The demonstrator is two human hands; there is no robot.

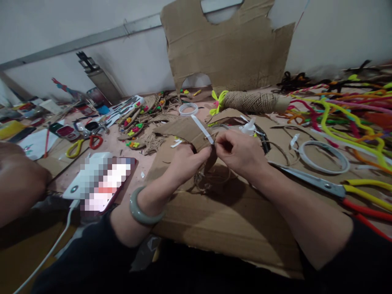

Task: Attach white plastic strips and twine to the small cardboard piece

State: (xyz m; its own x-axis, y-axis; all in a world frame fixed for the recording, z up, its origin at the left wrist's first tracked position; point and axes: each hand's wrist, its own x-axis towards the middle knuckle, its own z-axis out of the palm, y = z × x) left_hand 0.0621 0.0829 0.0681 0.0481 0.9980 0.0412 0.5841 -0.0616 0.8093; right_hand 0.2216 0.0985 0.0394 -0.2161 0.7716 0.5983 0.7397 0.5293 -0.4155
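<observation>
In the head view, the left hand and the right hand meet in the middle of the bench, over a big flat cardboard. Both grips are narrow, pinching a thin white strip. The strip is flat and pale and points up toward 11 o'clock from the fingertips. Under the hands hangs a small tangle of brown twine; I cannot tell which hand holds it. The left wrist has a grey-green bangle.

At 12 o'clock from the hands lies a tape ring, and just past it a roll of brown twine. At 3 o'clock lie big scissors with yellow and red handles. At 2 o'clock is a heap of bright fuzzy wires. At 9 o'clock sits a phone.
</observation>
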